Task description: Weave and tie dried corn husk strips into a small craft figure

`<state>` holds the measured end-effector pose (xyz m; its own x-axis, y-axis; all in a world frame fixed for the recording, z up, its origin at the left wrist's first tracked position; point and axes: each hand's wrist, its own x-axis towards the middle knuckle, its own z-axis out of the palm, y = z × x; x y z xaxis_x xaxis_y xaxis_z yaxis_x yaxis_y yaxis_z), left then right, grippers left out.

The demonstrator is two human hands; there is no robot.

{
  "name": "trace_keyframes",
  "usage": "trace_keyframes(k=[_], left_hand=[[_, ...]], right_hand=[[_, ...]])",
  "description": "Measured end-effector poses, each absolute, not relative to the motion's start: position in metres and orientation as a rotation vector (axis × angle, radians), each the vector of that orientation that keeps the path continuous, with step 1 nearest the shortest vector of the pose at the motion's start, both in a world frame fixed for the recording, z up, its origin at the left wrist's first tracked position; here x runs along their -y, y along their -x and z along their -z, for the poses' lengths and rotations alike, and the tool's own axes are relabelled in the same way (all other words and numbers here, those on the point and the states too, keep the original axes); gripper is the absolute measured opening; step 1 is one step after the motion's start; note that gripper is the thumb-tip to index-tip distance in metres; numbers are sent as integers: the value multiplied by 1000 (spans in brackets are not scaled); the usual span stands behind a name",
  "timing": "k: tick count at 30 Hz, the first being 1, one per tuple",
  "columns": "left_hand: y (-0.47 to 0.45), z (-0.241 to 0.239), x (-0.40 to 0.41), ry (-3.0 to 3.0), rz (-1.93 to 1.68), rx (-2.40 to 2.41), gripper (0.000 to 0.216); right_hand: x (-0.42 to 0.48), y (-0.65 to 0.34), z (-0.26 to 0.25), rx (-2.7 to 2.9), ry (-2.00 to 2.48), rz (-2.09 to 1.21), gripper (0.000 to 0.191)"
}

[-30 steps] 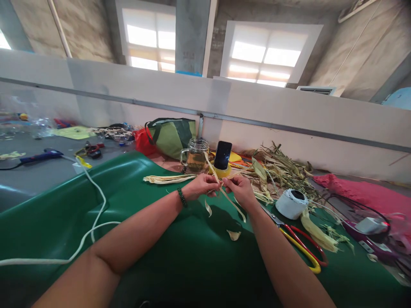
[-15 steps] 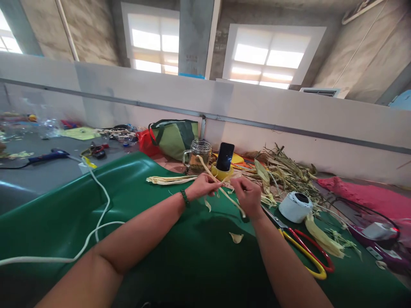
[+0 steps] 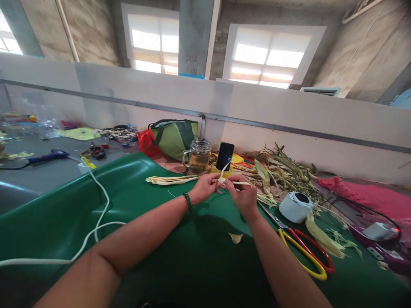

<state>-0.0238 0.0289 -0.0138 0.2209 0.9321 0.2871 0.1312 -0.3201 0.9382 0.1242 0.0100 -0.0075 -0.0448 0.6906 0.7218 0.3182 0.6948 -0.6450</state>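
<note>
My left hand, with a dark green beaded bracelet at its wrist, pinches a pale dried corn husk strip. Close beside it, my right hand has its thumb and fingers closed on the same husk work. One end of husk sticks up between the hands, and another runs across the right fingers; the crossing point is partly hidden by fingertips. A bundle of husk strips lies left of the hands. On the green mat, a loose husk scrap lies below the right hand.
Scissors with red and yellow handles and a white thread spool lie to the right. Behind stand a glass mug and a phone on a yellow tape roll. Dried husks are heaped at back right; a white cable crosses the left.
The long husk strip has turned from a downward slant to lying across the right hand, with one end now pointing up. My right hand has moved left and closer to my left hand.
</note>
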Motion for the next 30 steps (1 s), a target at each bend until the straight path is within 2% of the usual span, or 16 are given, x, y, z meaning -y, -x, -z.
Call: trace_keyframes(k=[2, 7, 11, 15, 17, 21, 30], left_hand=[[24, 14, -29, -1765, -1192, -1076, 14], [25, 15, -30, -1628, -1168, -976, 14], [28, 11, -30, -1325, -1157, -802, 29], [31, 6, -24, -1299, -1130, -700, 53], [31, 3, -19, -1311, -1124, -668, 59], [30, -4, -13, -1289, -1151, -596, 58], [25, -1, -10, -1219, -1124, -523, 57]], right_hand=[[-8, -124, 7, 1656, 794, -417, 16], [-7, -121, 5, 1776, 753, -480, 16], [-9, -119, 6, 1646, 839, -590, 19], [-13, -120, 8, 1617, 879, -371, 15], [-14, -120, 10, 1614, 876, -249, 14], [-14, -119, 12, 1632, 838, -146, 13], [-8, -115, 12, 1600, 820, -201, 11]])
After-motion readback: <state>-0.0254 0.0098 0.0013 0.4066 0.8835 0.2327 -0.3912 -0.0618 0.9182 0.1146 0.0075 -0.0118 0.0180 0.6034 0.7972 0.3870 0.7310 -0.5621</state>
